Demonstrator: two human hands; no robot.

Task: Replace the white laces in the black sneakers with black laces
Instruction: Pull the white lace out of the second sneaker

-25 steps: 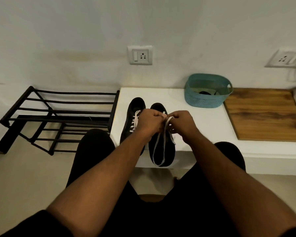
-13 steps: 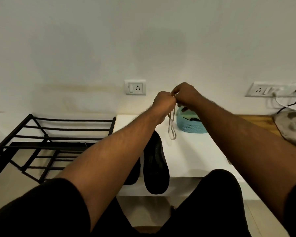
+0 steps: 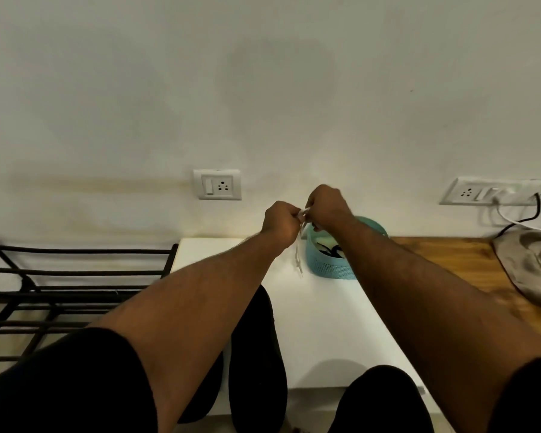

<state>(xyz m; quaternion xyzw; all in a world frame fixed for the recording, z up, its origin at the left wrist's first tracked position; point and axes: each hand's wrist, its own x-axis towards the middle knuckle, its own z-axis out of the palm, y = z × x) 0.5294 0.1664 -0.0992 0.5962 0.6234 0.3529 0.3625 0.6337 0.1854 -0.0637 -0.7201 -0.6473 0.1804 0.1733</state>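
At the far left stood a black metal rack (image 3: 75, 276), and beside it the white shelf (image 3: 325, 323) carried the black sneakers (image 3: 256, 354), partly hidden under the left forearm; no lace was visible on the part of the shoe that showed. Above the shelf the left hand (image 3: 280, 221) had its fingers curled and pinched the white lace (image 3: 299, 257), whose loose end hung down just beside the teal basket (image 3: 331, 267). The right hand (image 3: 325, 206) pinched the same lace close to the left one — the two hands almost touched. Dark things, possibly the black laces, lay in the basket, but I could not tell for sure. To do this step well, I think the lace should be gathered into a small bundle and put down away from the basket — so it does not mix with the new laces.
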